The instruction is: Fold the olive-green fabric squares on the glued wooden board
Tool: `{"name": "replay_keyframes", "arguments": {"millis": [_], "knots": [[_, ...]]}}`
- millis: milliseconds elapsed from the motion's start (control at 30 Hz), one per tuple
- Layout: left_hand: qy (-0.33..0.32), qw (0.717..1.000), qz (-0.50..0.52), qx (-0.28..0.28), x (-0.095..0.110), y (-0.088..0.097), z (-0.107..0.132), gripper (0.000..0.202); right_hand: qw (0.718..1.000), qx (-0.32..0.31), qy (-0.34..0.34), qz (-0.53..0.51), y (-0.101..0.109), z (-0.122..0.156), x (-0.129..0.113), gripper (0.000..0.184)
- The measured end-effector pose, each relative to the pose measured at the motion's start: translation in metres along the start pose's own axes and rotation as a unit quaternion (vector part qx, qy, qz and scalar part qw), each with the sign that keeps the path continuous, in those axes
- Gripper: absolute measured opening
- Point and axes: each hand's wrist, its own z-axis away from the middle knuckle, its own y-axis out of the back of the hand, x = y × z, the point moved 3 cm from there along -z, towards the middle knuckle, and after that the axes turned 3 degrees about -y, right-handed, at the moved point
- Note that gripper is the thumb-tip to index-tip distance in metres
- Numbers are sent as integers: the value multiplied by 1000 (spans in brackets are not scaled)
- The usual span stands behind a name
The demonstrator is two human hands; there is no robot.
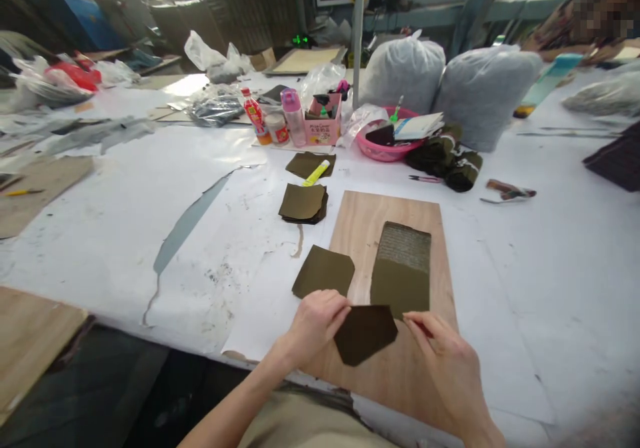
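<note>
- At the board's near end: patch (365, 333) sits over the board (395, 211), between both grips.
- Left grip (314, 321): fingers pinched on the patch's left edge.
- Right grip (450, 361): fingertips at the patch's right corner, something red under them; clamped or just touching, can't tell.
- Patch's long axis runs left-right across the board; left grip is nearer.
- Strip (403, 271) lies just beyond the patch; olive piece (323, 271) overlaps the board's left edge.
</note>
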Motion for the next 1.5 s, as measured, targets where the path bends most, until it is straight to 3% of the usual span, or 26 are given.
{"name": "replay_keyframes", "arguments": {"millis": [100,200,300,400,567,867,1033,1167,1367,1500], "knots": [[128,985,59,99,-29,18,3,20,1000,14,-23,-2,-3,-2,5,35],[202,965,-28,162,-58,21,4,20,1000,-11,-23,6,-14,2,9,32],[187,960,-136,155,-77,12,5,25,999,-22,-13,24,-23,6,10,31],[161,957,-177,163,-83,5,8,30,999,-3,-4,54,-26,8,11,30],[149,955,-177,186,-76,8,9,31,997,11,17,74,-28,10,7,25],[157,937,-270,156,-77,4,13,25,995,23,6,99,-34,3,4,14],[142,935,-294,137,-75,9,16,23,994,3,34,109,-38,-2,3,29],[103,943,-276,153,-71,20,16,20,993,26,38,108,-42,-3,4,13],[30,959,-221,178,-46,26,6,15,999,50,9,9,-39,-6,8,13],[-37,983,-149,102,-17,4,-7,17,994,40,-48,-90,-33,-9,16,13]]}}
